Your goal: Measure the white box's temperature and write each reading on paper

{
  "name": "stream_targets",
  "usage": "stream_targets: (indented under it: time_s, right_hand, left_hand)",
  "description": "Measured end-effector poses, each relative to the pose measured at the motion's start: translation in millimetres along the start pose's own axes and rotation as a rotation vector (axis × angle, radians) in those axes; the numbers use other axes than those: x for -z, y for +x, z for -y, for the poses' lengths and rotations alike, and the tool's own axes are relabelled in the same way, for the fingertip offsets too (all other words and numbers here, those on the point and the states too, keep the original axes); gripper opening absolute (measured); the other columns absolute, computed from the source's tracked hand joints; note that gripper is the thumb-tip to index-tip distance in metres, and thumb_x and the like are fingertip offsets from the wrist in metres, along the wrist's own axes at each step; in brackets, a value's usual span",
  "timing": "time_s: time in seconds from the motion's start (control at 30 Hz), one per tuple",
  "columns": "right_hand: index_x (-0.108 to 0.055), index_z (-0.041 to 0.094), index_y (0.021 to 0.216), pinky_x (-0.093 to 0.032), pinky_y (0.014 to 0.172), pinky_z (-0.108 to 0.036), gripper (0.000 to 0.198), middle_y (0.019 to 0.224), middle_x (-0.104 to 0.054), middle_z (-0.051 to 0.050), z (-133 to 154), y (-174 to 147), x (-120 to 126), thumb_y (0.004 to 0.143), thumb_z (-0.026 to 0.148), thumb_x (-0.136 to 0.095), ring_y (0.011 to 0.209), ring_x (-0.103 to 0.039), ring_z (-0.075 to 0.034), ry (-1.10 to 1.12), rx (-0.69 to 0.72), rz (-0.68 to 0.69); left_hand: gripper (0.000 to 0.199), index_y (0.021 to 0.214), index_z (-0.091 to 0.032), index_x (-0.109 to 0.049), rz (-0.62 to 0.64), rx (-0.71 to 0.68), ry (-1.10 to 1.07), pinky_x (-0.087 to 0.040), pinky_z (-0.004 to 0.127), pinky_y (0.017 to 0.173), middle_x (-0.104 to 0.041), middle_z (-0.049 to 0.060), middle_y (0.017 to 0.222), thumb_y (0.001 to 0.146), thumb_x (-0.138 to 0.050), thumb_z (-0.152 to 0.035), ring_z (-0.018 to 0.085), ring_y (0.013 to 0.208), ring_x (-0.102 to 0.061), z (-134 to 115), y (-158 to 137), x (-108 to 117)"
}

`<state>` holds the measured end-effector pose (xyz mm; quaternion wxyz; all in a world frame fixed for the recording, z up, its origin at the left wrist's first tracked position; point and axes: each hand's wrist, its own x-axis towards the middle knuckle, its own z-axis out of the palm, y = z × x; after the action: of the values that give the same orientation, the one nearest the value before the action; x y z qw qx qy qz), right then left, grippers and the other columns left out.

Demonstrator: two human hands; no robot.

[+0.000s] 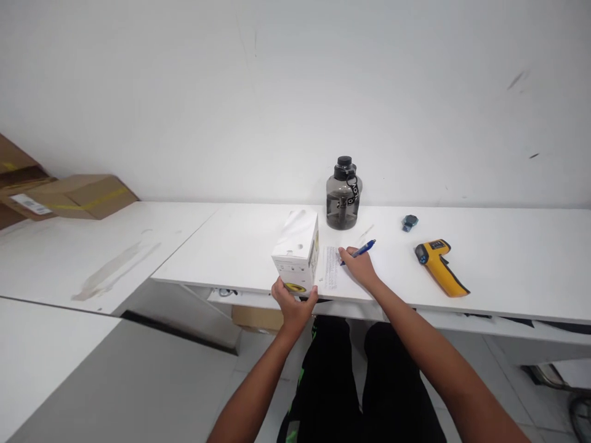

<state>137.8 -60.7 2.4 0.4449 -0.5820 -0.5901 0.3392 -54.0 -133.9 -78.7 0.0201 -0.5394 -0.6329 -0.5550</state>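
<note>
Head view is showing the left hand gripping the near face of the white box at the table edge, while the right hand, fingers pinching a blue pen, is resting just right of it on the paper slip.

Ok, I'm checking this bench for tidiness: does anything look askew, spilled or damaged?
Nothing is spilled or broken. The white box under the left hand overhangs the table edge slightly, and a smear marks the left surface.
</note>
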Motion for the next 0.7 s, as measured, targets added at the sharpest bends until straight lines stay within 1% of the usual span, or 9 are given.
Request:
stream_targets:
  time_s: [0.2,0.4,0.6,0.7]
  right_hand:
    - [-0.052,0.022,0.055,-0.038,0.062,-0.028,0.035,0.054,-0.054,0.001,-2,0,1,0.081,0.046,-0.05,0.062,-0.051,-0.017,0.004,0.011,0.041]
    - [-0.053,0.022,0.055,-0.037,0.062,-0.028,0.034,0.056,-0.055,0.001,-2,0,1,0.081,0.044,-0.05,0.063,-0.051,-0.017,-0.018,-0.013,0.05]
    - [-0.044,0.022,0.051,-0.034,0.061,-0.027,0.037,0.052,-0.045,0.004,0,-3,0,0.08,0.043,-0.052,0.057,-0.044,-0.014,-0.028,-0.023,0.06]
    - [-0.045,0.022,0.051,-0.034,0.061,-0.027,0.036,0.052,-0.045,0.004,1,-3,0,0.08,0.042,-0.052,0.057,-0.044,-0.014,-0.025,-0.025,0.084]
  left_hand:
    - [0.099,0.139,-0.013,-0.02,-0.033,-0.007,0.069,-0.028,0.061,0.108,-0.036,0.019,0.127,0.063,-0.074,-0.045,0.038,0.128,-0.033,10,-4,-9]
    - [0.099,0.14,-0.011,-0.015,-0.021,-0.054,0.073,-0.026,0.065,0.106,-0.031,0.024,0.132,0.067,-0.071,-0.047,0.04,0.132,-0.026,18,-9,-13]
    - [0.103,0.141,-0.011,-0.011,-0.018,-0.095,0.116,-0.026,0.067,0.104,-0.032,0.023,0.129,0.068,-0.069,-0.052,0.041,0.128,-0.028,24,-9,-14]
    - [0.102,0.141,-0.01,-0.012,-0.026,-0.111,0.121,-0.026,0.066,0.105,-0.031,0.024,0.13,0.069,-0.069,-0.053,0.041,0.128,-0.028,26,-10,-15]
